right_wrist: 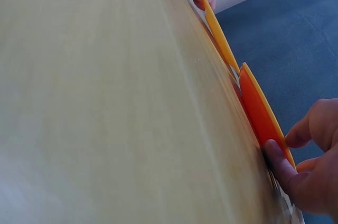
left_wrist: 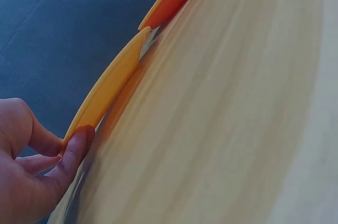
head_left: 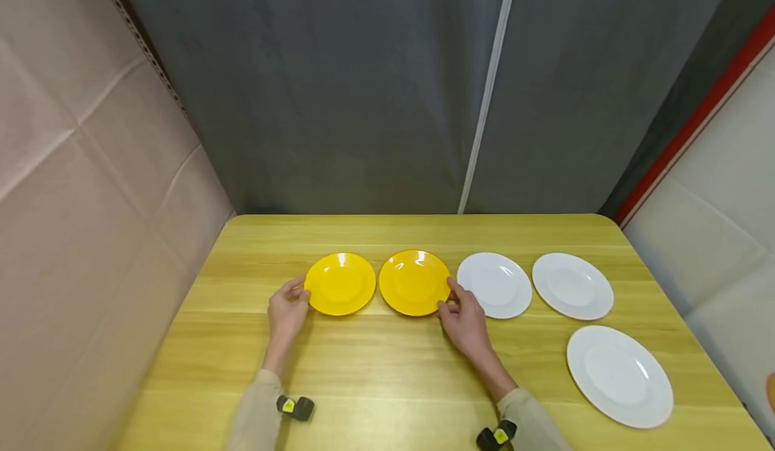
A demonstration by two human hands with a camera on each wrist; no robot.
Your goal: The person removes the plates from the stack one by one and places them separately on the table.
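Observation:
Two yellow plates lie side by side on the wooden table, a small gap between them in the head view. My left hand (head_left: 288, 311) pinches the left edge of the left yellow plate (head_left: 340, 284) between thumb and fingers. On the other side, my right hand (head_left: 465, 322) grips the right rim of the right yellow plate (head_left: 414, 283), whose underside (right_wrist: 259, 108) looks orange-red in the right wrist view. Seen from the left wrist, the thumb (left_wrist: 75, 147) presses under the left plate's rim. Whether either plate is slightly lifted, I cannot tell.
Right of the yellow plates stand a small white plate (head_left: 494, 285), an oval-looking white plate (head_left: 572, 286) and a larger white plate (head_left: 620, 377) nearer the front. A dark grey curtain (head_left: 339, 101) hangs behind the table (head_left: 363, 384); pale walls flank it.

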